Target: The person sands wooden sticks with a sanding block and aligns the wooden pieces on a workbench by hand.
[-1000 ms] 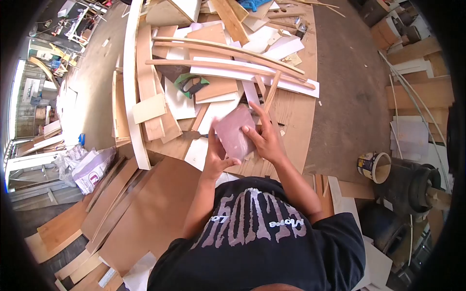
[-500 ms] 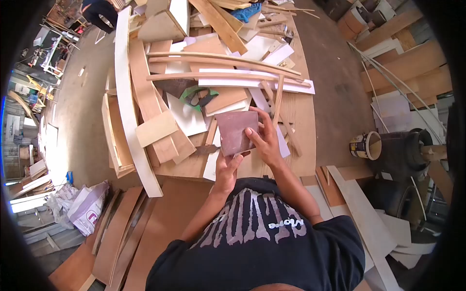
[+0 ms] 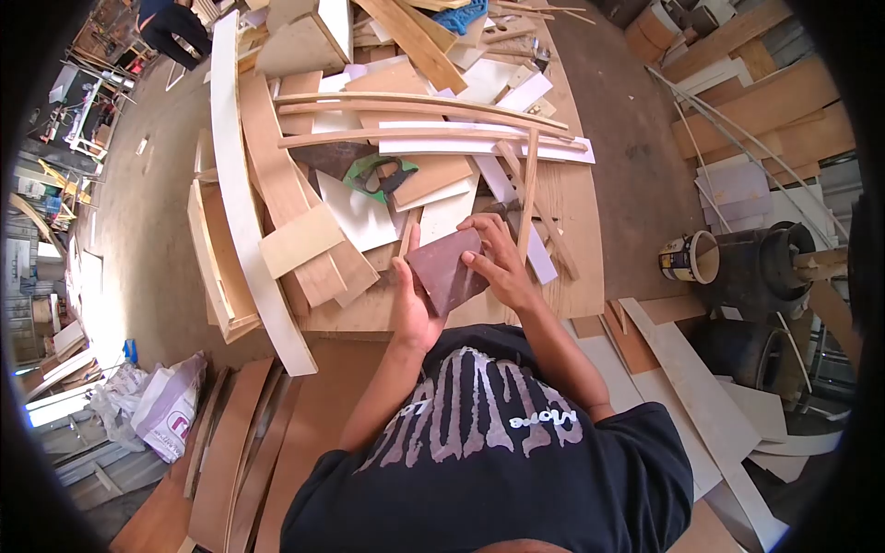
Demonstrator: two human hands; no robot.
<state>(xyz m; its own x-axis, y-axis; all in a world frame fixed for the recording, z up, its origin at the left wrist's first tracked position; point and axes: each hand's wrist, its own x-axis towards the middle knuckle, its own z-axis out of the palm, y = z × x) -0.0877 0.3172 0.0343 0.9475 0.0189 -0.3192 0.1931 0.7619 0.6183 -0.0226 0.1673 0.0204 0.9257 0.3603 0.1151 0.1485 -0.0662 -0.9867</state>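
Observation:
A reddish-brown piece of sandpaper (image 3: 448,273) is held in front of my chest, tilted so one corner points down toward me. My left hand (image 3: 417,311) supports its left side and lower corner, the thumb standing along the left edge and most fingers hidden behind. From the right, my right hand (image 3: 500,262) pinches the sheet, with its thumb on the face and fingers curled over the upper edge. Beyond the sheet, a green-handled handsaw (image 3: 378,175) lies among wood offcuts on the workbench (image 3: 579,212).
Long thin wood strips (image 3: 433,135) cross the bench, and a long white-edged board (image 3: 241,184) runs down its left side. A paint bucket (image 3: 687,257) stands right, near a black drum (image 3: 751,267). Another person (image 3: 175,32) is at the far left.
The sandpaper has turned from nearly square-on to a corner-down tilt. My left hand has shifted left and up along its edge; my right hand still grips the right side.

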